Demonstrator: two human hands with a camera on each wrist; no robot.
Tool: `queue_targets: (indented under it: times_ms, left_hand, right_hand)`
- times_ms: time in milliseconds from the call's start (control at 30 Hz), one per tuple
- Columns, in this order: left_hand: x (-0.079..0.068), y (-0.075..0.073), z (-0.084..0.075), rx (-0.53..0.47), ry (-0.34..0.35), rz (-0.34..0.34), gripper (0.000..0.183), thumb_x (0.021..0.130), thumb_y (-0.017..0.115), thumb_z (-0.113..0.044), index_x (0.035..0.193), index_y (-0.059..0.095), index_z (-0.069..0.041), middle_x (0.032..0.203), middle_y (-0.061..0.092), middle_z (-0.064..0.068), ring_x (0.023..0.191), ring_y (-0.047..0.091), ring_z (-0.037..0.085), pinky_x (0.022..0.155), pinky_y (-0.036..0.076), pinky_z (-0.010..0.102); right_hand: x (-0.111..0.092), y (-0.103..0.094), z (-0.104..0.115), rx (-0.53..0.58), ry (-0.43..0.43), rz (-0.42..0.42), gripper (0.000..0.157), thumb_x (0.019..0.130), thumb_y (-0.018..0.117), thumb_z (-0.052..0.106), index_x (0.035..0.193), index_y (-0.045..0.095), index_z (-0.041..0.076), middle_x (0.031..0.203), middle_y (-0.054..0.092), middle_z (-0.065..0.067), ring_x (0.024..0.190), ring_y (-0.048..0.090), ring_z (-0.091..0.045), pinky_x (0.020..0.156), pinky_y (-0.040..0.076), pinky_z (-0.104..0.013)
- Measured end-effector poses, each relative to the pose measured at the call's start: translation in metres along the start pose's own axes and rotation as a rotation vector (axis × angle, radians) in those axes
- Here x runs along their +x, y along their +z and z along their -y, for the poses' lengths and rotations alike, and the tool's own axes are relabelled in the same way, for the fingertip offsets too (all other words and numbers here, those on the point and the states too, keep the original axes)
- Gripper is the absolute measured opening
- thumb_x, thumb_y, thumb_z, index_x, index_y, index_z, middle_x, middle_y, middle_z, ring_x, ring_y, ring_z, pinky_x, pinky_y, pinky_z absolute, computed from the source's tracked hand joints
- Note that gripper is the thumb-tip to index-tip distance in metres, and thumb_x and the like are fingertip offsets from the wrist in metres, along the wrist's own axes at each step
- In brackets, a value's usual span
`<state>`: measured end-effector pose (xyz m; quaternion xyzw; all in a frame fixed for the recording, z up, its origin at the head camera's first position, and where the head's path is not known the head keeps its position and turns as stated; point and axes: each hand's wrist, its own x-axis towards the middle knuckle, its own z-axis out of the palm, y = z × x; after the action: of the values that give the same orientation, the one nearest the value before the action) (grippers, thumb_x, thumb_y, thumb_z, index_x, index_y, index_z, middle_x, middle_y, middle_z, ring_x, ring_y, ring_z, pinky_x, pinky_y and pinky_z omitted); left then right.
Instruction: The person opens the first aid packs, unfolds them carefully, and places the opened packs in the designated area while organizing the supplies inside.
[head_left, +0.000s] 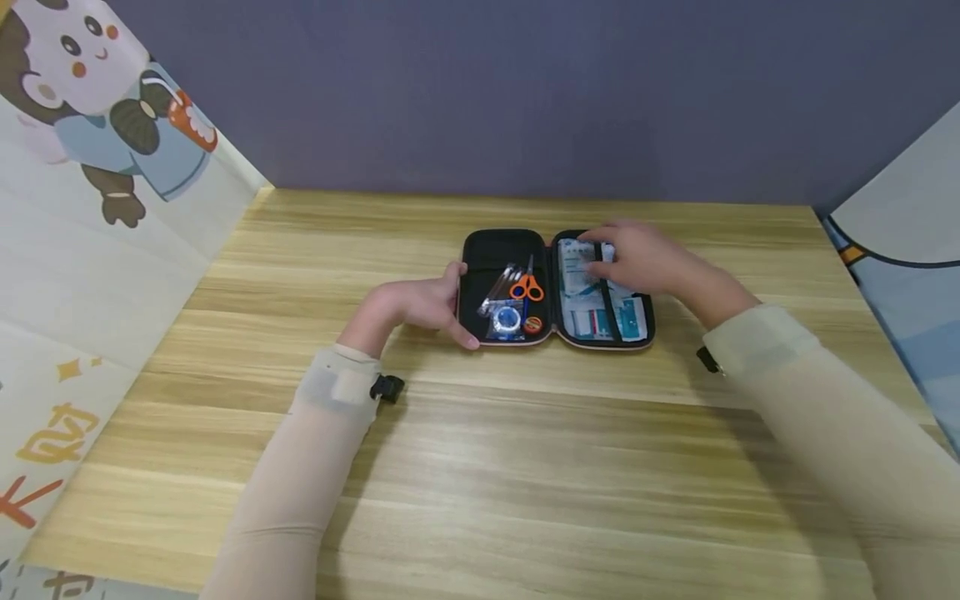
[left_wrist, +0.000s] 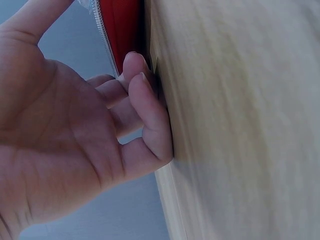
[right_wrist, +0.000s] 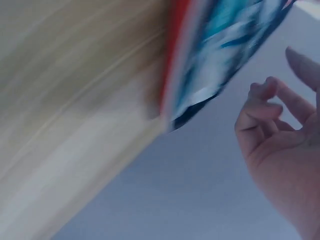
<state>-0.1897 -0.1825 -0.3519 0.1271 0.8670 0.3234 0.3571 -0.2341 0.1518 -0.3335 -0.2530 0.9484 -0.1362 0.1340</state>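
Observation:
A zippered first-aid case [head_left: 510, 247] lies open like a book on the table; its shell shows red in both wrist views. My left hand [head_left: 429, 304] holds its left edge, thumb near the front corner and fingers curled against the side. Orange-handled scissors [head_left: 527, 287], clear-wrapped sticks [head_left: 497, 290] and a bagged white-and-blue roll [head_left: 507, 319] lie in the left half. White and teal packets [head_left: 579, 271] sit under a black elastic strap [head_left: 609, 310] in the right half. Over these packets is my right hand [head_left: 645, 257], fingers loosely bent, nothing visible in its grasp.
The wood-grain table [head_left: 480, 467] meets a dark grey-blue panel [head_left: 480, 100] behind the case. Printed cartoon panels [head_left: 52, 275] stand along the left and right sides. Each wrist has a small black device [head_left: 387, 388] strapped on.

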Motion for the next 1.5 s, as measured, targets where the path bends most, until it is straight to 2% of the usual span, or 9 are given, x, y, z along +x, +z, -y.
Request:
queue_targets:
  times_ms: [100, 167, 233, 400, 533, 900, 1133, 1367, 1500]
  left_hand:
    - [0.0, 0.0, 0.0, 0.001, 0.001, -0.003, 0.143, 0.081, 0.094, -0.034, 0.167, -0.017, -0.011, 0.177, 0.018, 0.022, 0.167, 0.009, 0.029, 0.137, 0.013, 0.046]
    - [0.0, 0.0, 0.0, -0.001, 0.005, -0.003, 0.142, 0.081, 0.094, -0.034, 0.167, -0.016, -0.011, 0.176, 0.02, 0.022, 0.167, 0.011, 0.029, 0.137, 0.014, 0.045]
    - [0.0, 0.0, 0.0, -0.001, 0.009, 0.002, 0.142, 0.081, 0.094, -0.034, 0.167, -0.016, -0.01, 0.176, 0.021, 0.022, 0.167, 0.012, 0.028, 0.137, 0.015, 0.045]
    - [0.001, 0.0, 0.001, 0.008, 0.015, 0.006, 0.14, 0.082, 0.094, -0.034, 0.167, -0.014, -0.009, 0.173, 0.028, 0.022, 0.165, 0.019, 0.027, 0.137, 0.017, 0.044]
    - [0.0, 0.0, 0.002, 0.002, 0.021, 0.007, 0.138, 0.082, 0.093, -0.032, 0.167, -0.014, -0.008, 0.169, 0.035, 0.022, 0.163, 0.024, 0.026, 0.136, 0.019, 0.044]
    - [0.0, -0.001, 0.0, 0.012, 0.012, 0.017, 0.14, 0.083, 0.093, -0.035, 0.167, -0.016, -0.009, 0.17, 0.034, 0.022, 0.162, 0.027, 0.026, 0.136, 0.021, 0.045]
    - [0.001, 0.0, 0.0, 0.01, 0.013, 0.016, 0.14, 0.083, 0.093, -0.034, 0.167, -0.016, -0.008, 0.172, 0.029, 0.025, 0.164, 0.022, 0.027, 0.136, 0.018, 0.045]
    - [0.002, 0.0, 0.003, -0.009, 0.015, 0.004, 0.14, 0.081, 0.094, -0.03, 0.167, -0.015, -0.008, 0.165, 0.041, 0.022, 0.162, 0.025, 0.028, 0.137, 0.016, 0.045]
    - [0.001, -0.001, 0.002, -0.004, 0.006, 0.001, 0.142, 0.08, 0.095, -0.033, 0.167, -0.016, -0.01, 0.168, 0.039, 0.021, 0.164, 0.021, 0.027, 0.137, 0.015, 0.045]
  right_hand:
    - [0.0, 0.006, 0.026, 0.034, -0.065, -0.008, 0.061, 0.104, 0.07, 0.036, 0.156, 0.053, 0.009, 0.159, 0.047, -0.024, 0.094, 0.068, -0.028, 0.1, 0.054, -0.056]
    - [-0.001, 0.013, 0.042, 0.075, -0.096, 0.005, 0.065, 0.101, 0.074, 0.039, 0.156, 0.054, 0.011, 0.155, 0.05, -0.019, 0.089, 0.063, -0.024, 0.091, 0.055, -0.05]
    - [-0.002, 0.023, 0.055, 0.092, -0.128, 0.016, 0.068, 0.098, 0.077, 0.043, 0.155, 0.055, 0.011, 0.153, 0.05, -0.016, 0.096, 0.063, -0.024, 0.088, 0.055, -0.047]
    - [-0.007, 0.042, 0.077, 0.094, -0.18, 0.034, 0.076, 0.093, 0.081, 0.049, 0.153, 0.057, 0.009, 0.151, 0.049, -0.011, 0.125, 0.061, -0.029, 0.103, 0.055, -0.049]
    - [-0.007, 0.051, 0.084, 0.057, -0.216, 0.013, 0.075, 0.091, 0.082, 0.05, 0.149, 0.061, 0.007, 0.145, 0.05, -0.009, 0.124, 0.059, -0.027, 0.103, 0.055, -0.048]
    - [-0.004, 0.058, 0.087, 0.058, -0.247, -0.019, 0.051, 0.097, 0.078, 0.044, 0.135, 0.072, 0.01, 0.14, 0.057, -0.009, 0.125, 0.056, -0.027, 0.105, 0.053, -0.049]
    - [-0.01, 0.045, 0.089, 0.223, -0.236, -0.123, 0.048, 0.102, 0.073, 0.041, 0.14, 0.064, 0.014, 0.143, 0.062, -0.008, 0.132, 0.059, -0.029, 0.111, 0.052, -0.053]
    - [-0.027, 0.017, 0.066, 0.249, -0.17, -0.236, 0.052, 0.106, 0.068, 0.024, 0.153, 0.055, 0.006, 0.129, 0.068, -0.014, 0.111, 0.066, -0.029, 0.091, 0.058, -0.048]
    - [-0.045, 0.004, 0.041, 0.221, -0.105, -0.296, 0.05, 0.105, 0.068, 0.019, 0.151, 0.058, 0.003, 0.123, 0.072, -0.018, 0.104, 0.069, -0.029, 0.084, 0.058, -0.046]
